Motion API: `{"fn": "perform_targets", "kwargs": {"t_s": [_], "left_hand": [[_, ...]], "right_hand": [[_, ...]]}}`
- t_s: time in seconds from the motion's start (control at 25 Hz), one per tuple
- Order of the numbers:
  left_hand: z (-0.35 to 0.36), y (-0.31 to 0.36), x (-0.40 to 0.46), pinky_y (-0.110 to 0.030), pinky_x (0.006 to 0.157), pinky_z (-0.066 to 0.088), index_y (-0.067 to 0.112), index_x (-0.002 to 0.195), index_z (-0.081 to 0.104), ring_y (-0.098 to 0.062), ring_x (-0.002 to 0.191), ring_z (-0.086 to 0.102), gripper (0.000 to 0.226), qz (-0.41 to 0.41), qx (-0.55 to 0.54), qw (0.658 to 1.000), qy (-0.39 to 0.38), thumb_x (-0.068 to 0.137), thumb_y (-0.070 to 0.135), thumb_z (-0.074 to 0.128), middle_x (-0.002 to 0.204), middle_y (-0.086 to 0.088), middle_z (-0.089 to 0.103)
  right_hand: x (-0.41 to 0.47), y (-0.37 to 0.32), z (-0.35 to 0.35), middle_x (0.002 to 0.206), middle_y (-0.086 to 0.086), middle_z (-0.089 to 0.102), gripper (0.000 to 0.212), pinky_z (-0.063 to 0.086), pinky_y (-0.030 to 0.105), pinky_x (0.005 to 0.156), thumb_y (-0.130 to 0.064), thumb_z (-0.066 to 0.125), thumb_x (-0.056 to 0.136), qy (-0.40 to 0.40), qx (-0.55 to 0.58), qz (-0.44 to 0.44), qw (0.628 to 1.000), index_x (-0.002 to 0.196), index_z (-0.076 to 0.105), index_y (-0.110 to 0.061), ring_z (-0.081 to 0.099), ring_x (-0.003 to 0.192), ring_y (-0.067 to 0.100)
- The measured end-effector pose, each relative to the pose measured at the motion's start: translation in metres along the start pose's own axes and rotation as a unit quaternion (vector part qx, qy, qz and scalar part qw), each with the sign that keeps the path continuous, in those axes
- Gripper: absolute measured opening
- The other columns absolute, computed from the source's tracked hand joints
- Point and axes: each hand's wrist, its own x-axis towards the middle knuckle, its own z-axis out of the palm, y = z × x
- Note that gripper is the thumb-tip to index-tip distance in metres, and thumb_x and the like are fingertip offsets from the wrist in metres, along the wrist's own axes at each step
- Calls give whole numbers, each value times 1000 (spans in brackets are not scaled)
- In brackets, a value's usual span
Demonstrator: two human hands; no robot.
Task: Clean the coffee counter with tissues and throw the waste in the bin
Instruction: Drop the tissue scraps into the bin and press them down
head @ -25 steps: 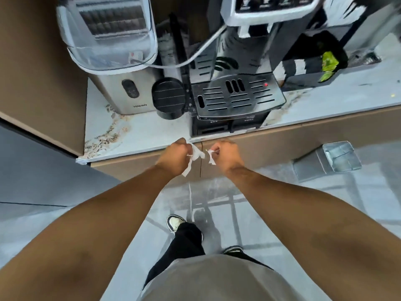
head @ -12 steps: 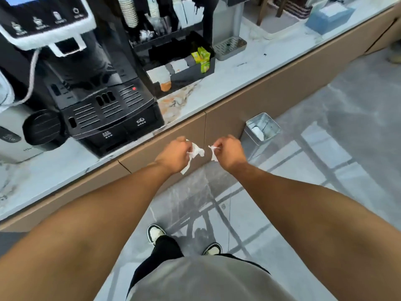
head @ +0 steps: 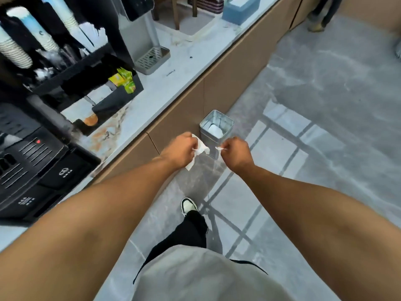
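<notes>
White tissue (head: 199, 149) is pinched in left hand (head: 181, 149), a smaller scrap (head: 219, 148) clamped in right hand (head: 237, 152), both held frame centre just short of metal bin (head: 225, 124) w/ waste inside, prob. ready for dropping. Counter (head: 173, 83) runs upper left.

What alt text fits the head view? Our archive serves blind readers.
Both hands hold tissue just short of a metal bin on the floor: left hand a crumpled piece, right hand a scrap. The bin stands against the counter, which carries a coffee machine.
</notes>
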Motion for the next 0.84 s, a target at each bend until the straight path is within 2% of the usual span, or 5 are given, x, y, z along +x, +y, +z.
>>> {"fn": "perform_targets", "kwargs": {"t_s": [0.16, 0.36, 0.52, 0.64, 0.84], "left_hand": [[10, 5, 73, -37, 77, 49, 13, 93, 68, -30, 91, 59, 14, 27, -16, 999, -7, 84, 7, 61, 100, -5, 57], [22, -10, 168, -31, 78, 43, 11, 97, 69, -30, 97, 59, 16, 38, -31, 998, -29, 84, 5, 61, 106, -10, 60], [22, -34, 239, -34, 80, 44, 8, 98, 69, -31, 99, 58, 14, 27, -46, 997, -56, 86, 5, 61, 107, -12, 61], [16, -50, 280, -33, 81, 44, 5, 95, 70, -31, 100, 58, 13, 8, -69, 996, -54, 85, 3, 62, 104, -13, 62], [18, -71, 323, -43, 84, 49, 5, 90, 70, -33, 97, 60, 10, -19, -82, 994, -66, 83, 3, 63, 102, -14, 63]], "right_hand": [[46, 25, -16, 101, 13, 70, 21, 49, 29, 81, -5, 55, 83, 15, 2, 37, 999, 89, 75, -10, 65, 94, 30], [122, 45, -23, 111, 16, 67, 25, 51, 36, 94, -3, 57, 86, 20, 2, 72, 997, 100, 76, -7, 62, 102, 32], [191, 51, -29, 108, 16, 67, 24, 51, 32, 85, -3, 56, 86, -3, -9, 104, 995, 99, 75, -8, 64, 99, 32], [237, 48, -30, 108, 13, 66, 21, 41, 23, 77, -5, 56, 88, -15, -21, 116, 993, 96, 75, -11, 63, 99, 30], [300, 35, -26, 112, 14, 66, 26, 47, 25, 83, -1, 54, 84, -56, -31, 93, 994, 97, 75, -9, 63, 102, 31]]}}
